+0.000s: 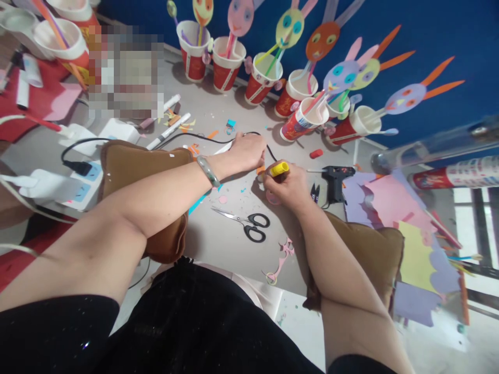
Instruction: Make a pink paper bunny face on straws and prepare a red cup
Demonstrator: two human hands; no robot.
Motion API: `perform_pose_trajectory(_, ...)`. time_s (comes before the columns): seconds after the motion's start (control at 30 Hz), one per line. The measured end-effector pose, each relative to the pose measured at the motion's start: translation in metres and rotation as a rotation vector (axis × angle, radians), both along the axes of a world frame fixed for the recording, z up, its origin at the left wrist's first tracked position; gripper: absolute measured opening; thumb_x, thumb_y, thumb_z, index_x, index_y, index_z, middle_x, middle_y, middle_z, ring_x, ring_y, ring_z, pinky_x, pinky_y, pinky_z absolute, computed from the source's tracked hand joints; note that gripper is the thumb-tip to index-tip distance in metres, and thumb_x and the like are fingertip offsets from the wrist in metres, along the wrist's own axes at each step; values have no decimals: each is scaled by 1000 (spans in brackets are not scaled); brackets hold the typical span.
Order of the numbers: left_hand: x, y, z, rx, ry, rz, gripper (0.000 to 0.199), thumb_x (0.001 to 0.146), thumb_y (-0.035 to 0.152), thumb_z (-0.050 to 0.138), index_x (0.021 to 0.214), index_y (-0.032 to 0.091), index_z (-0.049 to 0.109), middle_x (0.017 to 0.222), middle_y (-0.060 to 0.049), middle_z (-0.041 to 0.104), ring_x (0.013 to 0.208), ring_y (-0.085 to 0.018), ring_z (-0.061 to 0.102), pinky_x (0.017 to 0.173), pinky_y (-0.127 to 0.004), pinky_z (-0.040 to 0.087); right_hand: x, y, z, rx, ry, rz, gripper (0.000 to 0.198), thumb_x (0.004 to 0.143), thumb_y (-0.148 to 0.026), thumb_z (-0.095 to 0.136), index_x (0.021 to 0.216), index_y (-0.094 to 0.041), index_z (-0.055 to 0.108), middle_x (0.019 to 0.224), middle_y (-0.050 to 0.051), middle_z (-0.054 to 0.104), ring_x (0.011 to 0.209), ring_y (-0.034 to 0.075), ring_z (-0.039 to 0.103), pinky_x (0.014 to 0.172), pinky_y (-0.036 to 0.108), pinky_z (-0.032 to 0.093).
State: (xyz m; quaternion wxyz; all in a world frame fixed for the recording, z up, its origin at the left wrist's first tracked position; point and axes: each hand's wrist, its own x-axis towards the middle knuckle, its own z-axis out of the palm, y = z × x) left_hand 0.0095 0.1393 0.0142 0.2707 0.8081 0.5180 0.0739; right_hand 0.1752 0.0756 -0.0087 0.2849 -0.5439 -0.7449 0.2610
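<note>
My right hand (290, 186) is wrapped round a yellow marker (279, 169), its hollow yellow end pointing up and right. Close beside it, my left hand (249, 151) rests low over the table with its fingers curled; what they hold is hidden. A small orange piece (260, 170) shows between the two hands. Below my right hand lies a pink paper disc (273, 197), partly covered. Black-handled scissors (245, 223) lie open-bladed nearer my body. A red cap (316, 154) lies beyond my right hand.
Red paper cups (228, 70) with paper rabbit faces line the blue wall. A black glue gun (337, 182) and coloured paper (401, 200) are at right. Brown cushions (144, 161) lie under both forearms. Power strips (83, 189) and cables are at left. Pink paper scraps (286, 249) lie in front.
</note>
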Motion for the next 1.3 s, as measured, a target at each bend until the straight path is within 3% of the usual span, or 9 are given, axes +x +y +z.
perform_pose_trajectory(0.13, 1, 0, 0, 5, 11, 7, 17, 78, 11, 63, 83, 14, 79, 85, -11, 75, 100, -27, 68, 97, -44, 39, -1, 0, 0, 37, 13, -72, 8, 80, -30, 67, 81, -22, 64, 67, 0, 65, 57, 16, 54, 63, 33, 46)
perform_pose_trajectory(0.27, 0, 0, -1, 22, 12, -4, 16, 79, 12, 63, 81, 14, 79, 89, -13, 77, 99, -27, 67, 95, -44, 39, 2, 3, 0, -16, -21, -9, 7, 78, -26, 66, 75, -23, 61, 60, -2, 61, 55, 16, 54, 61, 33, 46)
perform_pose_trajectory(0.47, 1, 2, -7, 40, -7, -2, 18, 75, 10, 63, 80, 14, 79, 85, -12, 76, 101, -29, 69, 98, -46, 40, 8, 5, 2, 89, -29, -117, 9, 79, -31, 67, 77, -23, 62, 68, 1, 65, 61, 18, 57, 65, 35, 48)
perform_pose_trajectory(0.67, 2, 1, -1, 3, 25, 24, 20, 77, 11, 62, 84, 13, 80, 83, -11, 76, 97, -27, 70, 98, -44, 43, 8, 7, 1, 25, -100, -13, 9, 75, -24, 65, 71, -24, 57, 59, -2, 58, 53, 15, 51, 62, 33, 45)
perform_pose_trajectory(0.83, 2, 1, -2, 13, 24, 25, 21, 77, 11, 62, 86, 14, 80, 89, -12, 77, 103, -28, 70, 99, -44, 43, 8, 6, 2, 83, -83, -96, 11, 76, -30, 66, 72, -24, 58, 62, -1, 62, 57, 16, 53, 63, 33, 46)
perform_pose_trajectory(1.0, 2, 1, -2, 3, 44, 15, 21, 79, 13, 63, 89, 13, 81, 91, -13, 78, 105, -29, 70, 100, -44, 44, 6, 6, 2, 19, -105, -51, 11, 75, -30, 65, 70, -24, 56, 57, -3, 57, 53, 15, 51, 61, 32, 45)
perform_pose_trajectory(1.17, 2, 2, -3, 14, 14, 24, 17, 78, 13, 63, 85, 13, 79, 91, -12, 77, 103, -29, 70, 99, -44, 43, 3, 4, 3, 58, -93, -101, 11, 76, -29, 65, 70, -25, 57, 58, -2, 59, 55, 16, 52, 62, 33, 45)
perform_pose_trajectory(1.3, 1, 2, -4, 14, -2, 26, 15, 78, 13, 63, 82, 14, 78, 85, -11, 76, 101, -28, 70, 97, -43, 42, 5, 5, 5, -35, -72, -52, 11, 75, -29, 67, 70, -24, 58, 59, -3, 59, 55, 15, 51, 60, 32, 45)
